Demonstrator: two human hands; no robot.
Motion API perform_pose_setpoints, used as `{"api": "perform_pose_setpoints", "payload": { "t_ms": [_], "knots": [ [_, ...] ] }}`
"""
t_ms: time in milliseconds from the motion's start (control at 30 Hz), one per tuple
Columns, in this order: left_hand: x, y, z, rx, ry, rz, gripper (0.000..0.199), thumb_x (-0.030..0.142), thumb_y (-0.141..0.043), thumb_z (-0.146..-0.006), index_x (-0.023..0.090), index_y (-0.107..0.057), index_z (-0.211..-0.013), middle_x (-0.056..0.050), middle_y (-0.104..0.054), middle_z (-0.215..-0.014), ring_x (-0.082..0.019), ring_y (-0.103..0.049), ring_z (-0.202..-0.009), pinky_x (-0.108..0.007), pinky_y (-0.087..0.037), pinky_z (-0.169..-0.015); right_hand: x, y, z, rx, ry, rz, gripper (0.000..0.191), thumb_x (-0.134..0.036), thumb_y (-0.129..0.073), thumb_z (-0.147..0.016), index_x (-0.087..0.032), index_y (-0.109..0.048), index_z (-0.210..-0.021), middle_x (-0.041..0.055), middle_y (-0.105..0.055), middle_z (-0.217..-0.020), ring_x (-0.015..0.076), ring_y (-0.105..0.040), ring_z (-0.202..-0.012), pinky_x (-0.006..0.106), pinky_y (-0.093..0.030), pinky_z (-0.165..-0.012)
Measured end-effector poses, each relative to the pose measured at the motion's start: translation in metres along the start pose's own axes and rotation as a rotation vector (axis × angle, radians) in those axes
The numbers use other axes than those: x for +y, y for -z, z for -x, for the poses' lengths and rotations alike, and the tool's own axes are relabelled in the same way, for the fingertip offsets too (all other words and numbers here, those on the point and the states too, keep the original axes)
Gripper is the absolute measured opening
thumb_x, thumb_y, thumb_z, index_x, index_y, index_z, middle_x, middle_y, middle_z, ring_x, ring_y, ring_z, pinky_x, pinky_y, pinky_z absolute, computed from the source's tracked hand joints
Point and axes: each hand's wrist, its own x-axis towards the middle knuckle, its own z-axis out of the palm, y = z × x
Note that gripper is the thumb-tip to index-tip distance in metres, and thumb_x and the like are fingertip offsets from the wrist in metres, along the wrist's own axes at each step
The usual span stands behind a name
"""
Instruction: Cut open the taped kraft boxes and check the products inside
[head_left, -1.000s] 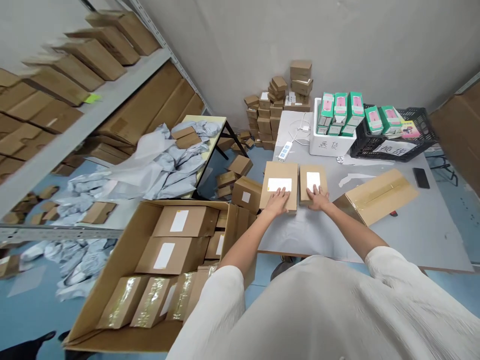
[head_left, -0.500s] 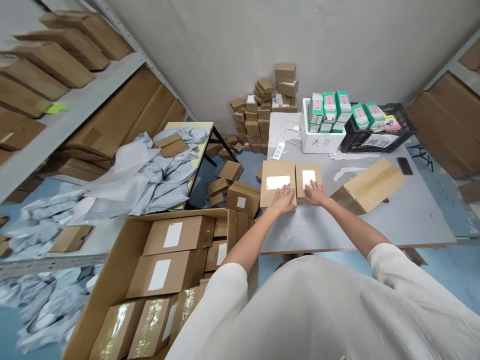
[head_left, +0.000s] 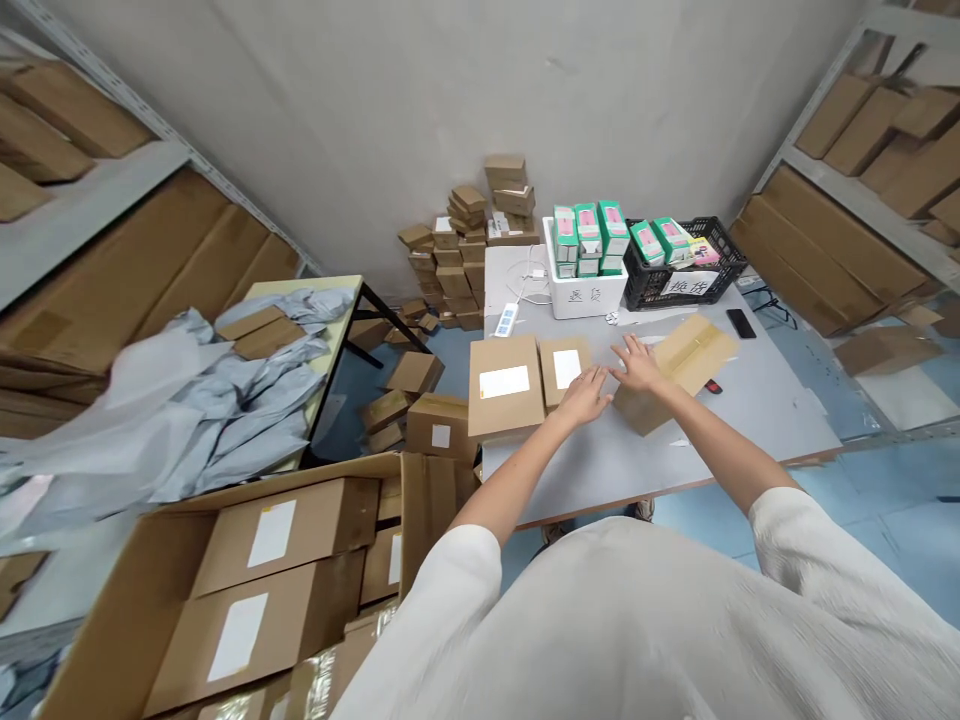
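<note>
Nearby, the lower frame is being blocked by a white sleeve [head_left: 427, 610], and an open carton [head_left: 97, 590] of labelled boxes is being cut off at the lower left. Both grips are being held wide, with nothing clasped. The left hand [head_left: 583, 396] is being kept at the corner of a small cardboard box [head_left: 562, 368], which is lying just beside a larger labelled box [head_left: 506, 393]. The right hand [head_left: 637, 365] is being spread at a taped carton [head_left: 694, 355], lying aslant on the grey surface [head_left: 600, 480]; whether it is being touched cannot be told. Farther off, green-and-pink packages [head_left: 589, 230] are being held upright in a white foam box [head_left: 585, 295], beside a black crate [head_left: 679, 280]. Cardboard stacks [head_left: 454, 265] are being crowded against the wall, their lower boxes partly hidden.
</note>
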Motion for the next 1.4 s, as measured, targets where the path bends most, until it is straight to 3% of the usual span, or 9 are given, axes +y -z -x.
{"api": "perform_pose_setpoints", "payload": {
  "t_ms": [167, 300, 467, 700, 900, 1133, 1233, 1400],
  "knots": [
    [0.041, -0.017, -0.039, -0.029, 0.139, -0.011, 0.071, 0.057, -0.042, -0.111, 0.023, -0.032, -0.173, -0.016, -0.034, -0.181, -0.037, -0.048, -0.157, -0.048, -0.043, -0.125, 0.086, 0.012, 0.0, 0.038, -0.072, -0.054, 0.07, -0.05, -0.055, -0.105, -0.021, -0.044, -0.168, 0.0201, -0.021, -0.185, 0.0418, -0.017, -0.17, 0.061, -0.018, -0.133],
    [0.072, -0.032, -0.063, 0.021, 0.309, -0.007, 0.074, 0.067, -0.045, -0.108, 0.023, -0.04, -0.168, -0.017, -0.04, -0.177, -0.04, -0.057, -0.147, -0.048, -0.045, -0.121, 0.161, 0.02, -0.006, 0.024, -0.15, -0.054, 0.074, -0.049, -0.054, -0.104, -0.017, -0.041, -0.169, 0.024, -0.021, -0.184, 0.0437, -0.02, -0.168, 0.062, -0.022, -0.132],
    [0.09, -0.043, -0.079, 0.088, 0.464, -0.025, 0.073, 0.062, -0.056, -0.104, 0.024, -0.043, -0.165, -0.017, -0.042, -0.175, -0.041, -0.052, -0.15, -0.049, -0.04, -0.124, 0.219, 0.022, -0.017, 0.011, -0.219, -0.016, 0.075, -0.05, -0.048, -0.106, -0.016, -0.034, -0.172, 0.0261, -0.023, -0.182, 0.0437, -0.025, -0.165, 0.063, -0.027, -0.129],
    [0.079, -0.04, -0.094, 0.098, 0.502, 0.048, 0.072, 0.05, -0.063, -0.104, 0.025, -0.039, -0.166, -0.017, -0.034, -0.179, -0.038, -0.042, -0.16, -0.047, -0.033, -0.131, 0.242, 0.024, -0.021, 0.003, -0.264, -0.064, 0.072, -0.058, -0.05, -0.104, -0.018, -0.043, -0.163, 0.0257, -0.047, -0.161, 0.0443, -0.045, -0.144, 0.057, -0.038, -0.119],
    [0.063, -0.039, -0.111, 0.153, 0.45, 0.2, 0.074, 0.04, -0.071, -0.099, 0.024, -0.044, -0.165, -0.018, -0.029, -0.181, -0.038, -0.046, -0.16, -0.046, -0.041, -0.129, 0.254, 0.021, -0.007, 0.042, -0.383, -0.108, 0.074, -0.065, -0.056, -0.1, -0.02, -0.049, -0.158, 0.0237, -0.052, -0.151, 0.0435, -0.048, -0.14, 0.056, -0.037, -0.117],
    [0.059, -0.047, -0.151, 0.232, 0.33, 0.365, 0.078, 0.025, -0.075, -0.092, 0.022, -0.047, -0.165, -0.017, -0.031, -0.181, -0.036, -0.039, -0.165, -0.046, -0.035, -0.134, 0.288, 0.013, 0.021, 0.099, -0.489, -0.252, 0.083, -0.067, -0.064, -0.093, -0.023, -0.047, -0.161, 0.0214, -0.059, -0.15, 0.0447, -0.049, -0.14, 0.057, -0.037, -0.116],
    [0.063, -0.051, -0.163, 0.286, 0.389, 0.404, 0.086, 0.025, -0.079, -0.09, 0.019, -0.043, -0.168, -0.019, -0.037, -0.178, -0.036, -0.039, -0.165, -0.044, -0.036, -0.133, 0.303, 0.012, 0.027, 0.095, -0.473, -0.313, 0.085, -0.065, -0.063, -0.093, -0.024, -0.042, -0.164, 0.0194, -0.061, -0.153, 0.0458, -0.05, -0.141, 0.059, -0.039, -0.116],
    [0.066, -0.054, -0.163, 0.269, 0.557, 0.505, 0.094, 0.034, -0.084, -0.091, 0.021, -0.037, -0.172, -0.017, -0.067, -0.155, -0.037, -0.063, -0.144, -0.044, -0.049, -0.121, 0.315, 0.01, 0.017, 0.056, -0.407, -0.429, 0.09, -0.061, -0.066, -0.091, -0.027, -0.037, -0.168, 0.0155, -0.064, -0.155, 0.0447, -0.054, -0.143, 0.061, -0.041, -0.119]
  ]
}}
